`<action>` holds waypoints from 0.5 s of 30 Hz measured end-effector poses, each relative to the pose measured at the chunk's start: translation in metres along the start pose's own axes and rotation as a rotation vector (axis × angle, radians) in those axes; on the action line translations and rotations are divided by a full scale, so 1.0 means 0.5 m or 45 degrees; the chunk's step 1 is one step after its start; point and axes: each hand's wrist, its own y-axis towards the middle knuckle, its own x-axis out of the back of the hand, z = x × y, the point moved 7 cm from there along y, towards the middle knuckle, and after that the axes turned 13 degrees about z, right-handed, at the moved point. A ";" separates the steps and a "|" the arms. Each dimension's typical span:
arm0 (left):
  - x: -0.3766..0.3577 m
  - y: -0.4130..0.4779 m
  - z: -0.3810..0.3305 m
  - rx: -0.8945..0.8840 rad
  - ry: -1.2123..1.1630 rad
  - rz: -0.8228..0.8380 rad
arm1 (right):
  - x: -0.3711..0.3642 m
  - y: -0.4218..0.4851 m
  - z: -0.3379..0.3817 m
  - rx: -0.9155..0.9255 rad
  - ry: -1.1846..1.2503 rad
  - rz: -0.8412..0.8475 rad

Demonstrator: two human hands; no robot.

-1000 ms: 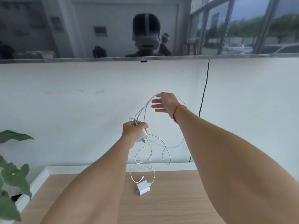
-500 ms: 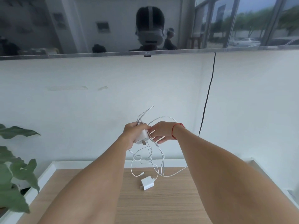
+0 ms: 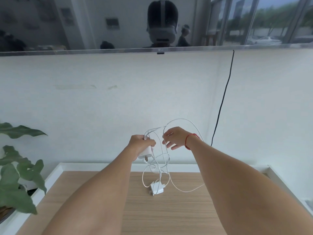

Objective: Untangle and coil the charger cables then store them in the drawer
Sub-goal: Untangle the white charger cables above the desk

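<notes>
Right, I'm standing at a pale wooden tabletop with a raised white rim round it, pushed up against a plain white wall. Above the wall a dark screen is reflecting the room and some windows, and a thin black cord is running down the wall from its lower edge. A leafy green plant is poking in at the left.

Now the hands, both raised above the far edge of the table. My left hand is gripping a white charger block, fingers curled tight round it, its prongs pointing down toward the wood. My right hand, with a red string at the wrist, is just beside it, pinching a strand of the white cables between thumb and forefinger while the other fingers are spreading loosely.

The cables are hanging as one tangle, long axis roughly upright, from my hands down to the table. One loop is arching up over my right hand and round behind the wrist; another is sweeping low and out to the right across the wood.

At the bottom, a second charger is lying flat on the tabletop, set diagonally, prongs toward the near left, its cable leaving the far right end and climbing into the tangle.
</notes>
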 end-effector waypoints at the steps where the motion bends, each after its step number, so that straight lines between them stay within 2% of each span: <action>1: -0.005 0.001 0.006 0.010 0.000 0.017 | 0.006 0.001 0.002 0.020 0.059 -0.024; 9: -0.055 0.020 0.015 0.030 0.037 0.110 | 0.023 0.008 0.018 0.095 0.411 -0.119; 15: -0.048 0.035 0.032 0.032 0.380 0.065 | 0.055 -0.004 0.020 0.061 0.462 -0.217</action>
